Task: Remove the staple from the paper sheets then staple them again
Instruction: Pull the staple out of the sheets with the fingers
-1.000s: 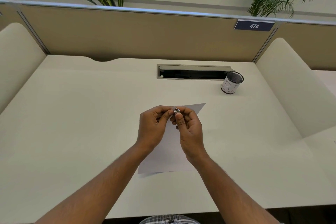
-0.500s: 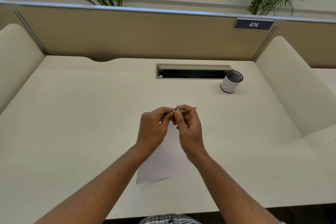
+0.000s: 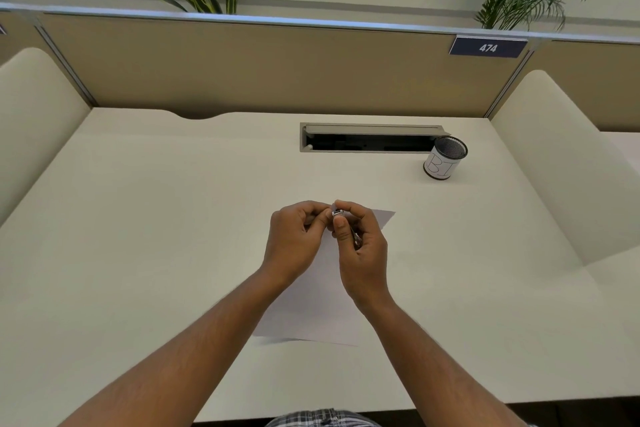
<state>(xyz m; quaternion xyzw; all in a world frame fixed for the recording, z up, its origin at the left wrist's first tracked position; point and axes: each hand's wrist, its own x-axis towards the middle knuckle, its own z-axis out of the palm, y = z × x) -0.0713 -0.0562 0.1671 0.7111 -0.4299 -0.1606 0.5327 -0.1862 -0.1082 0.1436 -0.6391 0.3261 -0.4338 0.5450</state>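
Observation:
White paper sheets are held over the middle of the cream desk, their near edge close to the desktop. My left hand pinches the sheets' top corner between thumb and fingers. My right hand grips a small metal stapler, its silver head right at that corner beside my left thumb. The staple itself is too small to make out.
A mesh pen cup marked "B1" stands at the back right, beside an open cable slot in the desk. A tan partition closes the back, with padded side panels left and right.
The far right corner of the sheets, hidden half a second ago, shows again beyond my right hand. Both hands stay together at the top corner.

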